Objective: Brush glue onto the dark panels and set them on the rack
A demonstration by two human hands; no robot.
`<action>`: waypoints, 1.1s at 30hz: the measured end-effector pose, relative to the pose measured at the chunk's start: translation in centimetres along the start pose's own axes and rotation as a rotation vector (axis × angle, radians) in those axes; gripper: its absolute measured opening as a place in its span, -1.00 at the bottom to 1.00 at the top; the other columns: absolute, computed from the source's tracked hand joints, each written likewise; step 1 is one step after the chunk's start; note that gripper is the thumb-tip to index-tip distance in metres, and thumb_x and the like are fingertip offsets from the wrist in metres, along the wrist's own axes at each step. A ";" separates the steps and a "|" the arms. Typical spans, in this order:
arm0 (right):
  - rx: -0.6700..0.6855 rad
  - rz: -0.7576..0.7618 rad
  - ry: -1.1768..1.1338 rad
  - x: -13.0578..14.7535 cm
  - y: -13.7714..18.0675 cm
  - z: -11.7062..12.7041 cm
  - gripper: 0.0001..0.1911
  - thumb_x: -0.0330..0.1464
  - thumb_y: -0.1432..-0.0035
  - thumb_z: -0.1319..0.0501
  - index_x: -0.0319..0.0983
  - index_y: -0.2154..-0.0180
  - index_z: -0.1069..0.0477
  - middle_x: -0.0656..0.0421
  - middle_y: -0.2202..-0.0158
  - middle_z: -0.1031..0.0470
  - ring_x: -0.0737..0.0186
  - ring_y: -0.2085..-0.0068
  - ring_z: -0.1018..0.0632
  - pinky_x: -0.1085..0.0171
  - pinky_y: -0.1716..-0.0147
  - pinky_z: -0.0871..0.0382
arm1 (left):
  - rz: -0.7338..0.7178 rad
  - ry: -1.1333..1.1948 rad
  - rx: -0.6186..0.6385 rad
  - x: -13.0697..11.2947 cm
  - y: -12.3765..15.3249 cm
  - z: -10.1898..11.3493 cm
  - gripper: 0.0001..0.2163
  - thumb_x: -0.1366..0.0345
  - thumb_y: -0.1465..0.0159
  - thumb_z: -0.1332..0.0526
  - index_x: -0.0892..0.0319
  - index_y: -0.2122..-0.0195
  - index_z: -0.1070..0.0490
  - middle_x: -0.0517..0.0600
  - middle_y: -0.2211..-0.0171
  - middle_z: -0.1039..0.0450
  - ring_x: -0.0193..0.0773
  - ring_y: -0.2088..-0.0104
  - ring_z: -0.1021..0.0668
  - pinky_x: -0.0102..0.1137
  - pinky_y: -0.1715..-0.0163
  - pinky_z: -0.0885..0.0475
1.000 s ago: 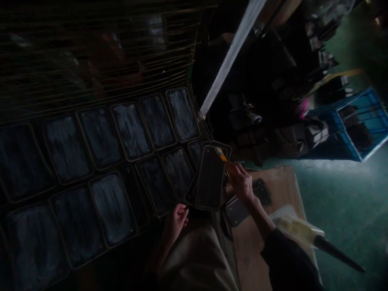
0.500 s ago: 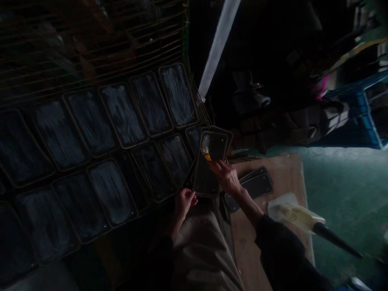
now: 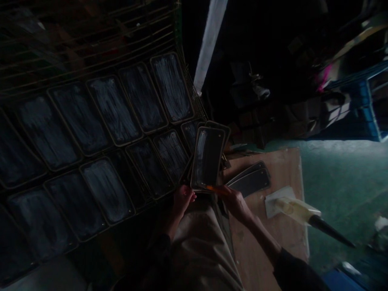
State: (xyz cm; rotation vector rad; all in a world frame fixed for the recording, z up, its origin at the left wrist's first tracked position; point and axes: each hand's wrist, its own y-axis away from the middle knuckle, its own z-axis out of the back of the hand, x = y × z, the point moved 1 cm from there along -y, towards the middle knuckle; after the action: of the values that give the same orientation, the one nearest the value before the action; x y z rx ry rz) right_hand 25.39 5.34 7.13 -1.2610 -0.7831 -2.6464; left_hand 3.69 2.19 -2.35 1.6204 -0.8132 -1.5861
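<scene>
A dark rectangular panel (image 3: 209, 155) with rounded corners lies before me on other similar panels, tilted across the end of the row. A whitish smear runs down its left side. My left hand (image 3: 183, 199) is closed at the panel's lower left corner, its fingers curled against the edge. My right hand (image 3: 235, 201) grips a brush (image 3: 214, 188) by its orange handle at the panel's lower edge. The brush's bristles are hard to make out in the dim light.
Several whitish-streaked panels (image 3: 113, 110) lie in two rows on a wire rack (image 3: 145, 44) at left. To the right, a wooden board (image 3: 273, 238) bears dark panels (image 3: 254, 178) and a pale container with a black tapered end (image 3: 298, 210). A blue crate (image 3: 360, 109) stands farther right.
My right hand has drawn the brush down from the panel's upper part to its lower edge, and a whitish streak now shows along the left side. The left hand stays at the corner.
</scene>
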 end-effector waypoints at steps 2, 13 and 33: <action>-0.109 0.003 0.017 -1.0 -1.6 1.8 -0.73 -0.37 -0.34 0.00 -0.17 0.02 -0.39 0.13 0.19 -0.53 0.26 0.24 -0.57 0.34 0.27 -0.45 | -0.013 -0.031 -0.004 0.0 -0.2 -0.1 -0.75 0.13 -0.07 -0.29 0.20 0.43 -0.31 -0.04 0.53 -0.48 -0.28 0.54 -0.59 -0.50 0.63 -0.45; -0.368 0.183 0.404 -0.7 -10.5 8.0 -0.64 -0.43 -0.31 0.02 -0.19 -0.10 -0.32 0.07 0.08 -0.46 0.17 0.15 -0.50 0.28 0.22 -0.37 | -0.087 -0.013 0.030 -0.9 -0.6 -0.5 -0.75 0.16 -0.06 -0.29 0.15 0.46 -0.22 -0.10 0.55 -0.44 -0.24 0.50 -0.61 -0.47 0.60 -0.47; 0.101 0.123 0.314 1.3 1.7 -0.5 -0.75 -0.47 -0.35 0.04 -0.21 0.05 -0.35 0.16 0.34 -0.44 0.28 0.38 -0.43 0.31 0.37 -0.25 | 0.022 0.213 0.003 -0.4 -0.4 -1.0 -0.67 0.19 -0.05 -0.29 0.18 0.22 -0.27 -0.10 0.49 -0.50 -0.23 0.49 -0.62 -0.31 0.40 -0.58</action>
State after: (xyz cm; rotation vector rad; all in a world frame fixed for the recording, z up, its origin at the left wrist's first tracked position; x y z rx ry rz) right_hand 24.70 3.76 8.51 -0.8122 -0.7503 -2.5787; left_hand 4.62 2.79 -2.51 1.7408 -0.7179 -1.3691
